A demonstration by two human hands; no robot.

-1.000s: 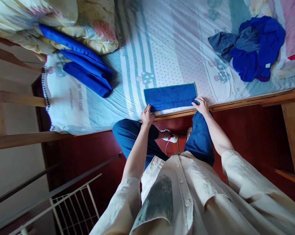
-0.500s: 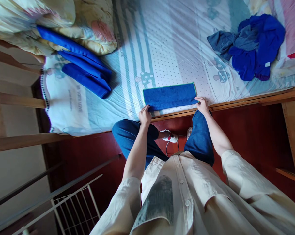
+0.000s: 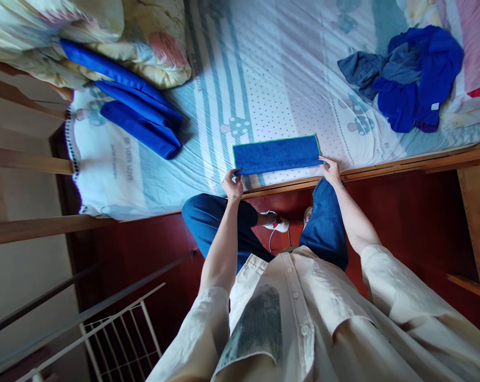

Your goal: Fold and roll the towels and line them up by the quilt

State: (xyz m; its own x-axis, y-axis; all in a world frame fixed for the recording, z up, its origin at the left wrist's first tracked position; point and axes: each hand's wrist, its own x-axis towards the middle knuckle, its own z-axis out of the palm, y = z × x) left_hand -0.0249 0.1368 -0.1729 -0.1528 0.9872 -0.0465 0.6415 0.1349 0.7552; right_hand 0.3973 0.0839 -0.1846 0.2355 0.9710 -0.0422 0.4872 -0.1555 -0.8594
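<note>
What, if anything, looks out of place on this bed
The heap of blue and greyish cloths at right on the bed looks untidy: it lies crumpled, whereas the green-edged blue cloth is flat.

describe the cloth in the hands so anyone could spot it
Find the pale patterned bed, then its near wooden rail. Just beyond is a flat blue rectangular cloth, the left hand and right hand at its near corners. Being green-edged sets it apart from the crumpled blue pile and folded blue fabric.

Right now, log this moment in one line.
blue cloth: on bed | left hand: at near-left corner | right hand: at near-right corner
</note>
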